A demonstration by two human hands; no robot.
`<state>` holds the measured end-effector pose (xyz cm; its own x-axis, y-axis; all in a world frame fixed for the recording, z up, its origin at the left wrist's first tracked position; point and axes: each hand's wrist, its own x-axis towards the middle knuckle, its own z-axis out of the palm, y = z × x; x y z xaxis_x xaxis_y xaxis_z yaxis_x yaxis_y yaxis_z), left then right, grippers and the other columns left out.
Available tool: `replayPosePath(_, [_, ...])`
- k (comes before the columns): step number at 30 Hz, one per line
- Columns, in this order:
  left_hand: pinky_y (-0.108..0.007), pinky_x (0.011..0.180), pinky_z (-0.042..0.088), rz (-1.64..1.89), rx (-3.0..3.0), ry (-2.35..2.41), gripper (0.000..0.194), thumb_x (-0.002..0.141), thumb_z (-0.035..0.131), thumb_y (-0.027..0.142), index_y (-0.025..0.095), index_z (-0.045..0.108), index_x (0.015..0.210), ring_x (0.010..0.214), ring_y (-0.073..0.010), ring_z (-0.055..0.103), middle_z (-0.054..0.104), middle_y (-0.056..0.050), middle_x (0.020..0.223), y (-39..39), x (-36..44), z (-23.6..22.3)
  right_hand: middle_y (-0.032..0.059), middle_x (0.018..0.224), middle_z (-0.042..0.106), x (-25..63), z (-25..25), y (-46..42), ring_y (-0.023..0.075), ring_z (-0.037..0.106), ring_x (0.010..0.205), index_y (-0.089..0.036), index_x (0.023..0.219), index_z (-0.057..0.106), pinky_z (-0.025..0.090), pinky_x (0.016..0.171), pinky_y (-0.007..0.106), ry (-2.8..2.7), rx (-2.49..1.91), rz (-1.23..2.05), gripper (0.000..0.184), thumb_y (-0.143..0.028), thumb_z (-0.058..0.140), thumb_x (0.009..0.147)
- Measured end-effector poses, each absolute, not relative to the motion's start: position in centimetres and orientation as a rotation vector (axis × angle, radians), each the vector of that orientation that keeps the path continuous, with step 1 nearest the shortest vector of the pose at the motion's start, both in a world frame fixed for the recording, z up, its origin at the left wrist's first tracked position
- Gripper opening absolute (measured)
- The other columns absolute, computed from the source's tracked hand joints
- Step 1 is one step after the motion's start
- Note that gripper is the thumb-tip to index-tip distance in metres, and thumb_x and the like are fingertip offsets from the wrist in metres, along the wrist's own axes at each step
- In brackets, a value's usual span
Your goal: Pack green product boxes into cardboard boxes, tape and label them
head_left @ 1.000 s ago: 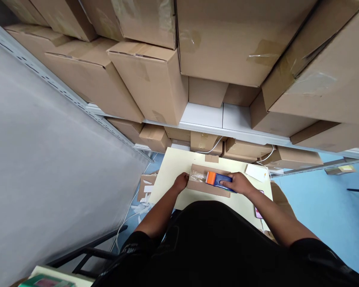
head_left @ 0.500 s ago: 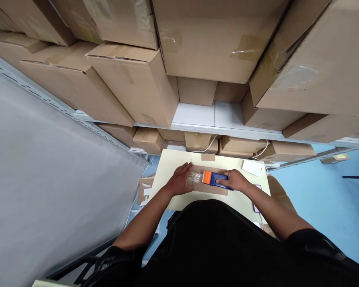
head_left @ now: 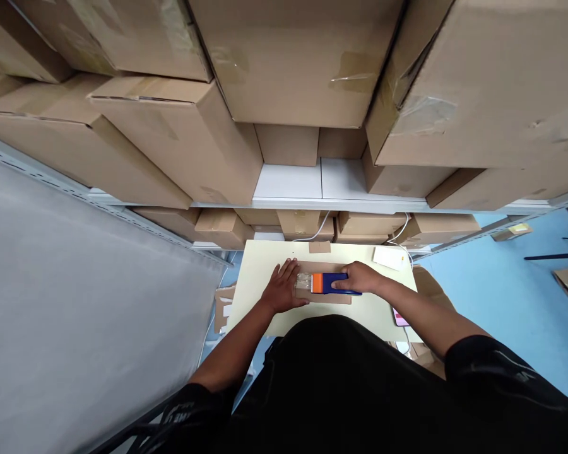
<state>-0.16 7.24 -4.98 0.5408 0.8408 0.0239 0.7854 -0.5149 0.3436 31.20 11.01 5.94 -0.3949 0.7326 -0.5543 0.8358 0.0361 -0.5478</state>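
Left hand (head_left: 281, 289) now spreading open at box (head_left: 329, 299) end, right hand (head_left: 358, 277) clamping tape dispenser (head_left: 330, 283), forearm (head_left: 419, 307) partly hiding phone (head_left: 399, 318) by table's (head_left: 260, 255) near-right corner

A pale yellow surface (head_left: 250, 277) with things on it
A flat brown box (head_left: 324, 299) lies in the middle, a small brown card piece (head_left: 320, 247) behind it, and a white thing (head_left: 389, 257) and a phone (head_left: 399, 318) toward the right.
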Motion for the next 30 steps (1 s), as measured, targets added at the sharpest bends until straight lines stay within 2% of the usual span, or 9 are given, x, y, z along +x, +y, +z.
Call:
replayPosePath(8, [-0.055, 0.129, 0.013, 0.271, 2.480, 1.355, 0.130, 0.069, 0.069, 0.085, 0.012, 0.021, 0.166, 0.159, -0.0392, 0.019, 0.024, -0.020, 0.171, 7.3, -0.3, -5.2, 0.0033, 0.072, 0.070, 34.4, 6.0, 11.9, 0.0183, 0.062, 0.063, -0.021, 0.078, 0.072, 0.039, 0.058, 0.027, 2.175, 1.654, -1.195, 0.061, -0.081, 0.062, 0.077])
replayPosePath(13, [-0.055, 0.129, 0.013, 0.237, 2.475, 1.346, 0.128, 0.072, 0.067, 0.085, 0.012, 0.019, 0.166, 0.159, -0.0389, 0.016, 0.023, -0.019, 0.171, 7.4, -0.4, -4.9, 0.0025, 0.066, 0.066, 39.0, 6.0, 11.5, 0.0179, 0.060, 0.061, -0.021, 0.072, 0.067, 0.037, 0.056, 0.027, 2.108, 1.713, -1.165, 0.060, -0.080, 0.062, 0.077])
replayPosePath(20, [-0.056, 0.129, 0.015, 0.225, 2.492, 1.350, 0.129, 0.072, 0.068, 0.083, 0.013, 0.017, 0.167, 0.159, -0.0394, 0.016, 0.022, -0.020, 0.171, 7.5, -0.4, -5.0, 0.0047, 0.075, 0.073, 46.4, 7.2, 10.4, 0.0213, 0.066, 0.071, -0.020, 0.079, 0.071, 0.043, 0.063, 0.028, 1.933, 1.793, -1.299, 0.060, -0.080, 0.065, 0.074])
replayPosePath(26, [-0.057, 0.128, 0.016, 0.194, 2.507, 1.351, 0.129, 0.073, 0.068, 0.083, 0.013, 0.016, 0.167, 0.160, -0.0396, 0.015, 0.021, -0.020, 0.171, 7.6, -0.4, -5.1, 0.0079, 0.078, 0.074, 48.1, 6.6, 9.9, 0.0235, 0.067, 0.073, -0.021, 0.083, 0.074, 0.042, 0.064, 0.030, 1.979, 1.733, -1.028, 0.058, -0.077, 0.061, 0.081])
replayPosePath(30, [-0.056, 0.128, 0.018, 0.180, 2.505, 1.358, 0.129, 0.072, 0.068, 0.082, 0.013, 0.015, 0.167, 0.159, -0.0396, 0.016, 0.021, -0.019, 0.172, 7.6, -0.3, -5.0, 0.0134, 0.085, 0.075, 46.1, 4.9, 10.2, 0.0283, 0.068, 0.080, -0.020, 0.089, 0.077, 0.041, 0.065, 0.033, 2.059, 1.594, -0.805, 0.064, -0.080, 0.053, 0.085])
